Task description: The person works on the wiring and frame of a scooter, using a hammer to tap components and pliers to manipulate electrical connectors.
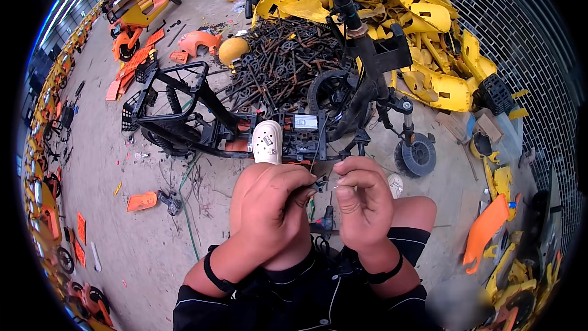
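Note:
My left hand (275,199) is closed in a pinch above my knees. Small dark wire ends (320,182) show at its fingertips; their exact kind is too small to tell. Facing it a short gap away, my right hand (365,205) has thumb and forefinger pressed together. A thin pale sliver shows at that pinch, too fine to name. Beyond both hands lies a stripped black scooter frame (211,101), with a front wheel (416,154) at right and a silver-labelled box (305,122) in its floor section. My white clog (267,141) rests against the frame.
Behind the frame rises a heap of rusty black metal parts (285,61), with yellow body panels (422,15) piled by the brick wall. A power tool (327,217) lies below my hands. An orange panel (142,201) and a green cable (188,227) lie at left; another orange panel (488,230) at right.

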Demonstrator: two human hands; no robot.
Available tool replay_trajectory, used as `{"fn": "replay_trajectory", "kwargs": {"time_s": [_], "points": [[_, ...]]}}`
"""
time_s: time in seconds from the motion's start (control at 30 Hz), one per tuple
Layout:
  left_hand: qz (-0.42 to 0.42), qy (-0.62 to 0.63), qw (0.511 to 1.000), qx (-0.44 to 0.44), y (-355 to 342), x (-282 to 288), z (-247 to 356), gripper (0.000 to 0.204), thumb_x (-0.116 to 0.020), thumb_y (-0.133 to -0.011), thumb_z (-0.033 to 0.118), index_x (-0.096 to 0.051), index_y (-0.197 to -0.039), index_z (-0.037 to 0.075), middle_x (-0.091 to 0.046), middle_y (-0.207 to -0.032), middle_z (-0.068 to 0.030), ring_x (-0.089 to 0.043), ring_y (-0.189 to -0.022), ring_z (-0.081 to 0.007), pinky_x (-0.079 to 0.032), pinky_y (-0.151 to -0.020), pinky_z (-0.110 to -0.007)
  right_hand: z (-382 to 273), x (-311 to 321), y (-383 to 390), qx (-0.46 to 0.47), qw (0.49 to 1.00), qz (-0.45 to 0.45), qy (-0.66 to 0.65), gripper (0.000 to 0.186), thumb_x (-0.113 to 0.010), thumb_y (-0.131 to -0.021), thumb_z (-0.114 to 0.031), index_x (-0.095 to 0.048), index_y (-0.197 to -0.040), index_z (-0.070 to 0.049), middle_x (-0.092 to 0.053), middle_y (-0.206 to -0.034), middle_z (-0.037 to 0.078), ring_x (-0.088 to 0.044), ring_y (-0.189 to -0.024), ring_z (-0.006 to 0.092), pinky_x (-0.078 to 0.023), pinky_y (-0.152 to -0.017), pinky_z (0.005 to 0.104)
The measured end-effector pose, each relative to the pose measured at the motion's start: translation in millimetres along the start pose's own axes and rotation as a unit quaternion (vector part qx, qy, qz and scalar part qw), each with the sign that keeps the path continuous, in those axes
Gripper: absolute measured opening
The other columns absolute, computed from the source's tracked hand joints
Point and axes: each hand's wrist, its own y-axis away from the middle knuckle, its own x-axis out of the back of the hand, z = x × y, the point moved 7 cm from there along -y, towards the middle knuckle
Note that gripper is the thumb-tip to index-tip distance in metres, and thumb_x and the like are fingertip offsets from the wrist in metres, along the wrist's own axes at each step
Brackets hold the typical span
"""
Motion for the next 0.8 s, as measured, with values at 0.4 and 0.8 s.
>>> {"fn": "replay_trajectory", "kwargs": {"time_s": [0.4,0.8], "points": [[-0.028,0.079,0.996,0.04,0,-2,-9,0.03,-0.075,-0.081,-0.008,-0.063,-0.107,0.001,-0.07,-0.105,-0.0137,-0.068,-0.098,-0.0291,-0.054,-0.086,-0.037,8,0,2,-0.063,0.994,-0.02,-0.087,0.012,-0.07,-0.096,-0.003,-0.069,-0.106,0.001,-0.066,-0.11,0.013,-0.063,-0.103,0.0205,-0.049,-0.092,0.0319],[-0.03,0.07,0.995,0.066,3,-2,-14,0.032,-0.079,-0.079,-0.004,-0.064,-0.106,0.004,-0.071,-0.104,-0.0108,-0.066,-0.096,-0.0297,-0.051,-0.082,-0.037,11,-3,3,-0.074,0.995,-0.008,-0.068,0.011,-0.068,-0.097,-0.005,-0.068,-0.105,0.003,-0.067,-0.107,0.012,-0.064,-0.099,0.0204,-0.05,-0.09,0.0313]]}}
